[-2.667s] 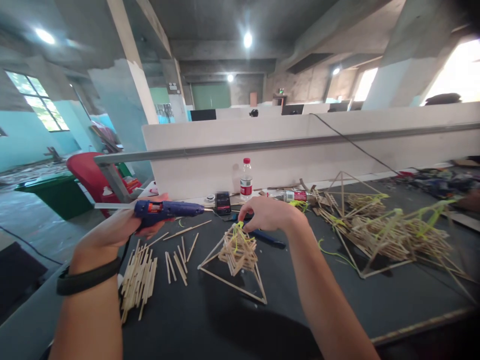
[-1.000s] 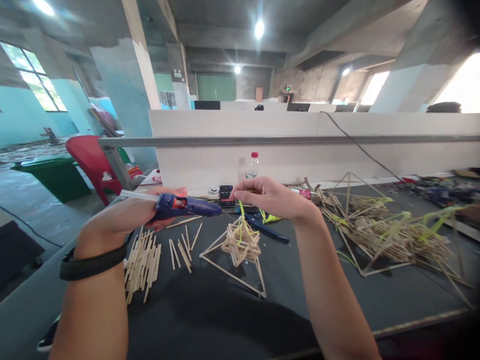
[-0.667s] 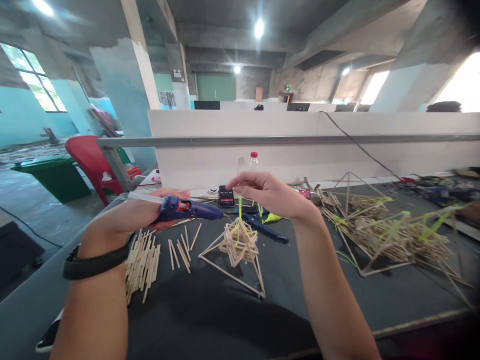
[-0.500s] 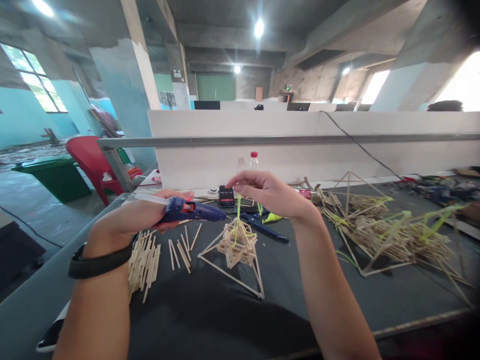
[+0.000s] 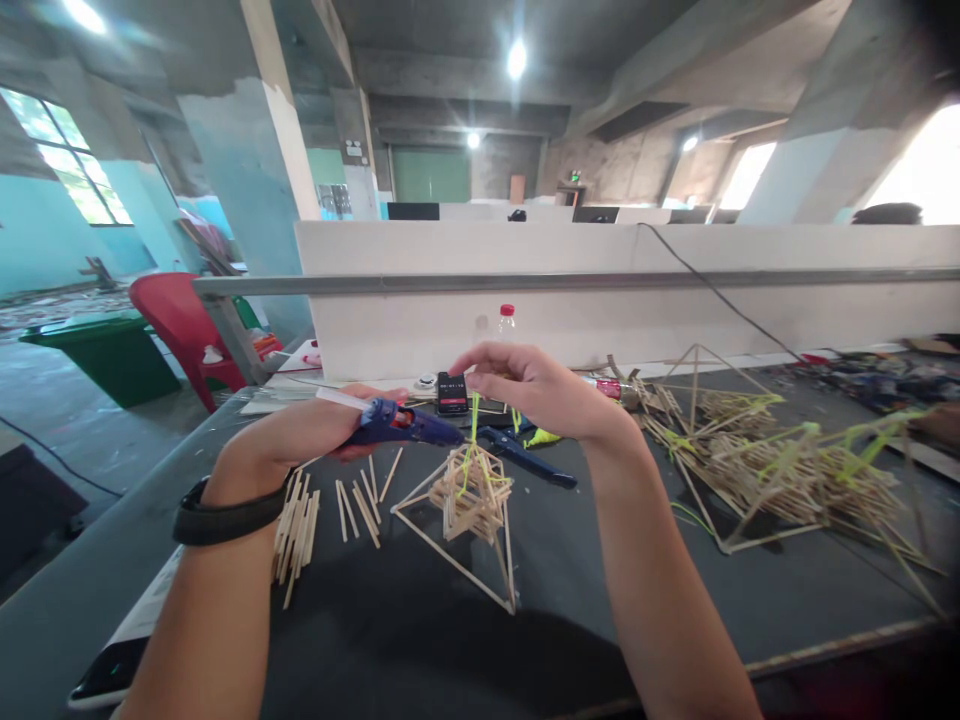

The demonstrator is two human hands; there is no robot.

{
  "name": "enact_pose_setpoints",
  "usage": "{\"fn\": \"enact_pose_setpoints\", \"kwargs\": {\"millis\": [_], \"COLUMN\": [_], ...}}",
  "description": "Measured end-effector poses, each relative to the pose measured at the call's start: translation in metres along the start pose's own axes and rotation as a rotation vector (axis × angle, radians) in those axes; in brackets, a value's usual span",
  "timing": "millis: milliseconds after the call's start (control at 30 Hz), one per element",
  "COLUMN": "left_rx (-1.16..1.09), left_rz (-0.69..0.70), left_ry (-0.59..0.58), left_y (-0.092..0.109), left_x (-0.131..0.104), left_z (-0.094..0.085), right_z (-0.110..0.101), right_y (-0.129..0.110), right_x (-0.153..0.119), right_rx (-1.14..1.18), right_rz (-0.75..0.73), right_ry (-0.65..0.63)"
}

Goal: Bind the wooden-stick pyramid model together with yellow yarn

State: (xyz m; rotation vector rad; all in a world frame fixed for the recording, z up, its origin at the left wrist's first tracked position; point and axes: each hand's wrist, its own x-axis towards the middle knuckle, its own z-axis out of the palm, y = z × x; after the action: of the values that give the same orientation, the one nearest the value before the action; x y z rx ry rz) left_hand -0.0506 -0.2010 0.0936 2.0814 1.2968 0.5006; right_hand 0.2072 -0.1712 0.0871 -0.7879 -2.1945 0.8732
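My left hand (image 5: pixel 319 425) is wrapped round a blue glue gun (image 5: pixel 409 424) with a white glue stick in its back. The gun's nozzle is at the peak of a small pyramid frame of wooden sticks (image 5: pixel 471 500), by a yellow-green string (image 5: pixel 475 408); whether it touches is too small to tell. My right hand (image 5: pixel 532 390) pinches the string's upper end above the peak. Inside the frame sits a dense cluster of sticks. Loose sticks (image 5: pixel 300 530) lie in a pile to the left, with several more (image 5: pixel 361 505) nearer the frame.
Behind the frame are a blue-handled tool (image 5: pixel 536 462), a phone (image 5: pixel 452 393) showing a timer and a red-capped bottle (image 5: pixel 507 322). More stick frames with yellow-green string (image 5: pixel 795 470) crowd the right side. A white partition (image 5: pixel 600 325) borders the back.
My left hand has moved the glue gun rightward, bringing its nozzle to the pyramid's peak. The frame has shifted slightly, its front corner leftward. My right hand keeps its pinch.
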Motion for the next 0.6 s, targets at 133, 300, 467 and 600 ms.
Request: {"fn": "enact_pose_setpoints", "kwargs": {"millis": [133, 300, 467, 600], "left_rx": [-0.125, -0.11, -0.136, -0.144], "left_rz": [-0.065, -0.082, -0.082, -0.077], "left_ry": [-0.069, -0.034, -0.037, -0.05], "left_y": [-0.008, -0.0105, -0.005, -0.0061], "left_x": [0.0002, -0.0005, 0.0005, 0.0011], "left_z": [-0.0066, -0.007, -0.0014, -0.0023], "right_z": [0.0002, 0.0009, 0.0024, 0.0026], "right_y": [-0.0013, -0.0008, -0.0001, -0.0003], "right_x": [-0.0005, 0.0007, 0.0021, 0.002], "right_rx": [-0.005, -0.005, -0.011, -0.001], "right_rz": [0.0, 0.014, 0.018, 0.016], "right_ry": [0.012, 0.006, 0.003, 0.007]}}
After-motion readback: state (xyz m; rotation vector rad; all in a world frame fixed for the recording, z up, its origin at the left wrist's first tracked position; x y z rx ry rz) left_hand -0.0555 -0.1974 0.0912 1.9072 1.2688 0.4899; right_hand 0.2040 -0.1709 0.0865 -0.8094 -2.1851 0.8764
